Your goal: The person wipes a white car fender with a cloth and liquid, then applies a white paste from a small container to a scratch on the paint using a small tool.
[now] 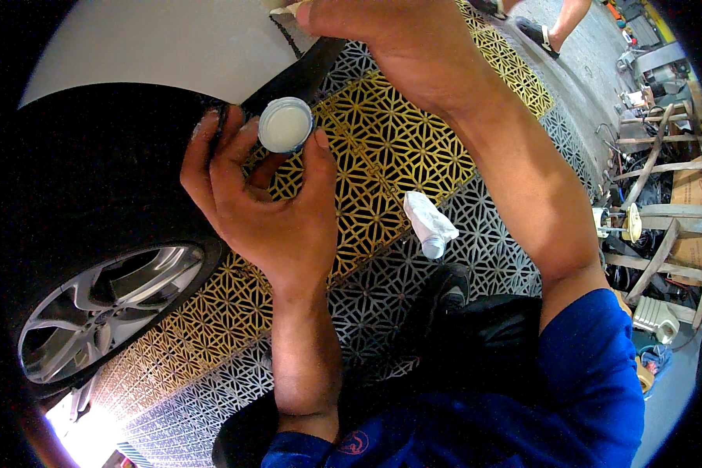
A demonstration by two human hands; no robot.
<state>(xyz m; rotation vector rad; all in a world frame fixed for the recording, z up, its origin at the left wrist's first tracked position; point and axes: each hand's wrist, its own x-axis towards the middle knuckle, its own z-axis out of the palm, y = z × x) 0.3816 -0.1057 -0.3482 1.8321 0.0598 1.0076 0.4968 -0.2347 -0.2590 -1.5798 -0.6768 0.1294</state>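
Observation:
My left hand pinches a small round bottle cap between thumb and fingers, its open side facing up. A whitish filling shows inside the cap, and its rim is bluish. At the top edge, my right hand is bent in against the pale car body panel. A bit of a beige, thin piece shows by its fingertips; most of the fingers are cut off by the picture's edge. A dark ragged line runs on the panel just below that hand.
A black tyre with a silver alloy wheel stands at left. On the yellow and grey grid floor lies a small white-wrapped bottle, near my shoe. Another person's foot is at upper right. Wooden racks with clutter line the right side.

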